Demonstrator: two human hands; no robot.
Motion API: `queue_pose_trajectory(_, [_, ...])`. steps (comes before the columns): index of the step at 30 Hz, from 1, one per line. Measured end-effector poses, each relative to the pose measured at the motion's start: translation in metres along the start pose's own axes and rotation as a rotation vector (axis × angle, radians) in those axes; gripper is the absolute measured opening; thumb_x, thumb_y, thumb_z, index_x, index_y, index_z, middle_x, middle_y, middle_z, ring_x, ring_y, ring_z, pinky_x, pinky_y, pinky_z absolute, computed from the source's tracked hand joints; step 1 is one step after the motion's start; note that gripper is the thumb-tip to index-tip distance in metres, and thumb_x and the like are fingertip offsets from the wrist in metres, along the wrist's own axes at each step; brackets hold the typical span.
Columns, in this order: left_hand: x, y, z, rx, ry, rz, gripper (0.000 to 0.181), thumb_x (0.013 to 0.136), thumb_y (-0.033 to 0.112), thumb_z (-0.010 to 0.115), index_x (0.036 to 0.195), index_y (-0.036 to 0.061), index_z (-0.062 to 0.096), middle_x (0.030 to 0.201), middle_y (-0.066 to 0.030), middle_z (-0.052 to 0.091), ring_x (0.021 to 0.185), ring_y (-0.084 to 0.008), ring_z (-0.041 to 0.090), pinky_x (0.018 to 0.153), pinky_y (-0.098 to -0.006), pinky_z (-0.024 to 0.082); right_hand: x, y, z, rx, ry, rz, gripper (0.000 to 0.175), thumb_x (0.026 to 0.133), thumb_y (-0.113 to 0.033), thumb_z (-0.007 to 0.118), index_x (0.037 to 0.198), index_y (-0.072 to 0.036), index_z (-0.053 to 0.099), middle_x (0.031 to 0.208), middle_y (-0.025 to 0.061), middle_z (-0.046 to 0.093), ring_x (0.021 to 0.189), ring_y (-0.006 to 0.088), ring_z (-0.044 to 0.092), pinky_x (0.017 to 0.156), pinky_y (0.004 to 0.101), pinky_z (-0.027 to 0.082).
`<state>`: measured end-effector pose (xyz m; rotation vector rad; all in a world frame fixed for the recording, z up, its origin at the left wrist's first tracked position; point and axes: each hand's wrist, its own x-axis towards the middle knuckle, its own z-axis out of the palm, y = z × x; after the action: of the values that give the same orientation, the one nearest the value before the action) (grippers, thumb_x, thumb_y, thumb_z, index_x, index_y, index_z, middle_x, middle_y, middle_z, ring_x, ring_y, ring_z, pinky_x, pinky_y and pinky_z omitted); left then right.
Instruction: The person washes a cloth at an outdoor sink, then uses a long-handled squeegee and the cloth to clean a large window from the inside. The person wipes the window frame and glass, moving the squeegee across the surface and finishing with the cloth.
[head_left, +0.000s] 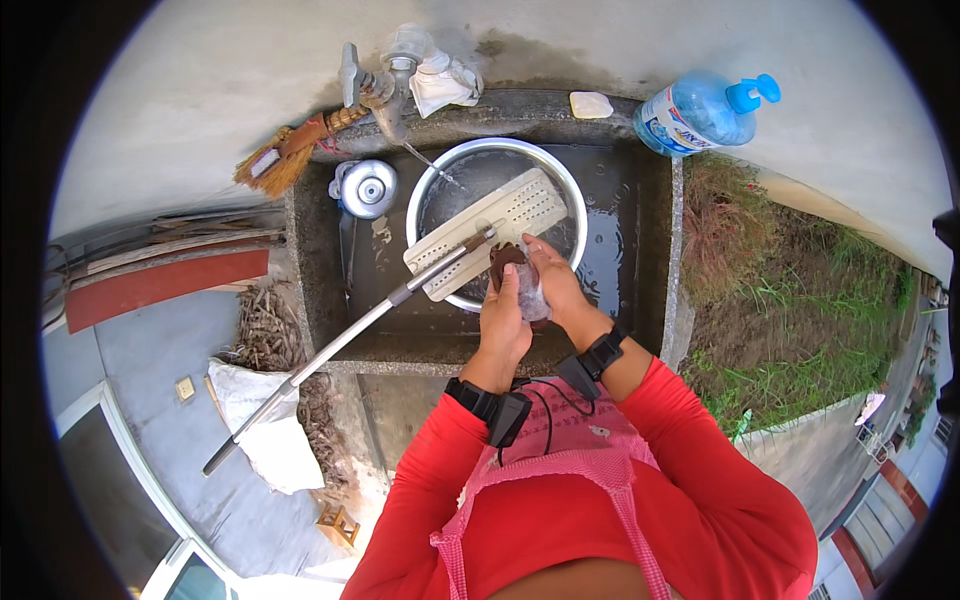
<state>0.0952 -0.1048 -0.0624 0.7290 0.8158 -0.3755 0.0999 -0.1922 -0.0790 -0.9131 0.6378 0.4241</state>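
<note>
Both of my hands hold a wet, bunched brown and whitish cloth over the near right rim of a metal basin. My left hand grips its left side; my right hand presses its right side. Just beyond them, a flat mop head with rows of holes lies across the basin, its metal pole slanting down to the left over the sink's edge. Water runs from a tap into the basin.
The basin stands in a concrete sink holding water and a metal lid-like object. Along the back are a straw brush, a bar of soap and a blue pump bottle. A white sack lies at lower left.
</note>
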Motion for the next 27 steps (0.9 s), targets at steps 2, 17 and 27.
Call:
queue_pose_trajectory(2, [0.001, 0.003, -0.001, -0.004, -0.015, 0.045, 0.035, 0.102, 0.032, 0.049, 0.129, 0.0091, 0.051, 0.114, -0.005, 0.062, 0.102, -0.0171, 0.06, 0.086, -0.034, 0.052, -0.001, 0.002, 0.006, -0.292, -0.039, -0.16, 0.042, 0.105, -0.027, 0.04, 0.139, -0.003, 0.048, 0.131, 0.0175, 0.056, 0.123, 0.024, 0.052, 0.104, 0.032, 0.039])
queue_pose_trajectory(17, [0.014, 0.035, -0.036, 0.015, -0.072, -0.141, 0.039, 0.101, 0.039, 0.048, 0.124, 0.0092, 0.056, 0.118, -0.008, 0.063, 0.105, -0.0248, 0.061, 0.093, -0.0436, 0.049, 0.021, 0.0, -0.028, 0.109, -0.11, 0.115, 0.053, 0.089, -0.03, 0.072, 0.131, -0.007, 0.05, 0.113, 0.0075, 0.062, 0.104, 0.0185, 0.06, 0.089, 0.0326, 0.05])
queue_pose_trajectory(27, [0.004, 0.003, -0.013, 0.121, -0.008, -0.024, 0.024, 0.098, 0.019, 0.056, 0.12, 0.0096, 0.056, 0.109, -0.0045, 0.063, 0.097, -0.0192, 0.062, 0.081, -0.0346, 0.053, 0.0, 0.003, -0.004, -0.495, 0.245, -0.327, 0.04, 0.091, -0.021, 0.066, 0.119, 0.004, 0.055, 0.119, 0.0197, 0.06, 0.107, 0.0268, 0.06, 0.092, 0.035, 0.047])
